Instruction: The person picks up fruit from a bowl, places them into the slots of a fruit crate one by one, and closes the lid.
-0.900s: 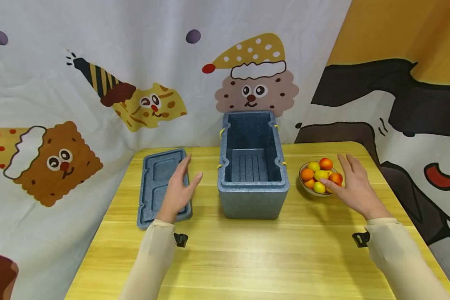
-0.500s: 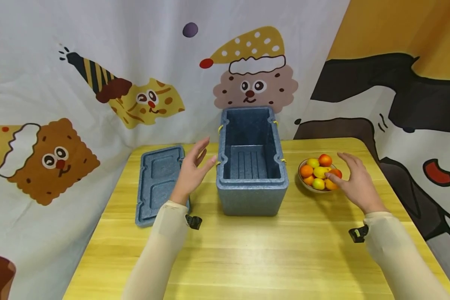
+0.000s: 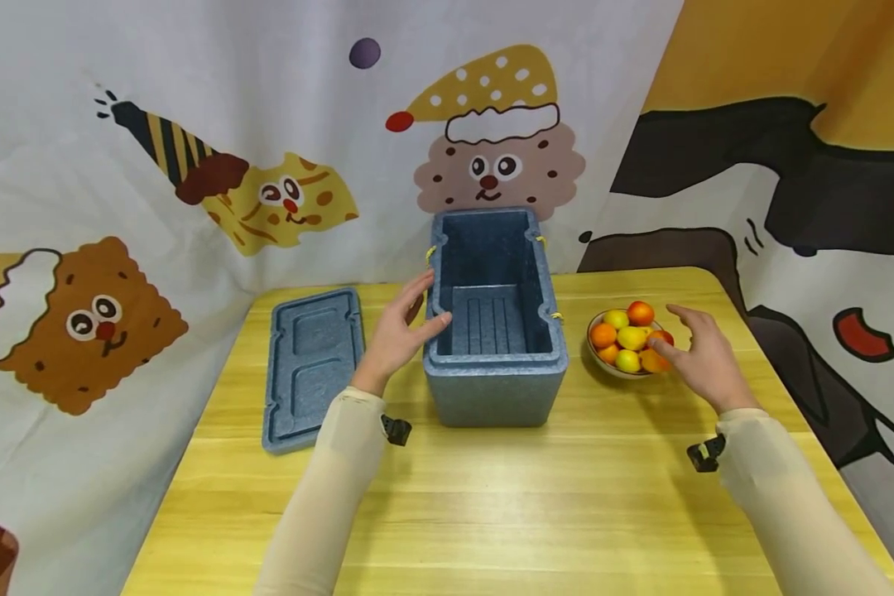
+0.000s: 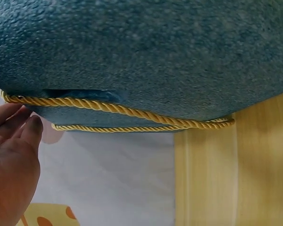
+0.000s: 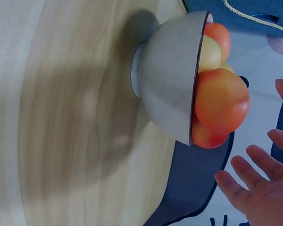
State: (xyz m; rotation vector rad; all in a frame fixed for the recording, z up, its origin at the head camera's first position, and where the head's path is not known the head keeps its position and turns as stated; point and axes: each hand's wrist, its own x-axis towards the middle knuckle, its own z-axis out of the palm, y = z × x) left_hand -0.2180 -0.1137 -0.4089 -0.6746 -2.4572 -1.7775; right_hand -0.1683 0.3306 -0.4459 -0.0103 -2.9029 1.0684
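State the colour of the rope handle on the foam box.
Golden yellow: the rope handle shows best in the left wrist view.

We are seeing the open box (image 3: 495,331) sitting mid-table (image 3: 492,497), its lid (image 3: 313,364) lying to the left and the fruit bowl (image 3: 629,343) to the right. Our left hand (image 3: 402,335) is touching the box's left wall; our right hand (image 3: 704,356) is hovering just right of the bowl.

Grainy matt foam box (image 3: 495,389) and lid (image 3: 313,364); smooth varnished wood table (image 3: 507,505); twisted gold cord (image 4: 118,109); speckled matt bowl (image 5: 167,87); glossy fruit (image 5: 221,101).
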